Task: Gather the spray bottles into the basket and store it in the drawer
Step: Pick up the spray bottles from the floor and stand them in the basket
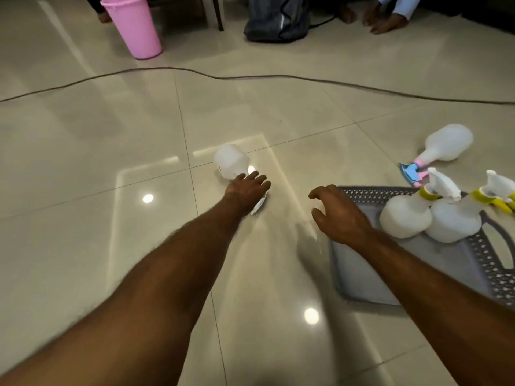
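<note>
left hand (246, 188) is down over the neck of a translucent white plastic spray bottle (230, 162) lying on the glossy tile floor (111, 151); can't tell if the fingers have closed on it. right hand (338, 214) hovers with fingers loosely curled, holding nothing, at the grey perforated plastic basket (362, 194), probably to steady it. two yellow-collared bottles (405, 217) already inside; a pink-and-blue-nozzled bottle (446, 146) lies just beyond.

A pink bucket (133, 26) stood on the glossy tiled floor (83, 151) at the far side, near a dark bag (277, 20). A thin cable (250, 77) ran across the tiles. Bare feet (381, 22) showed beyond.
</note>
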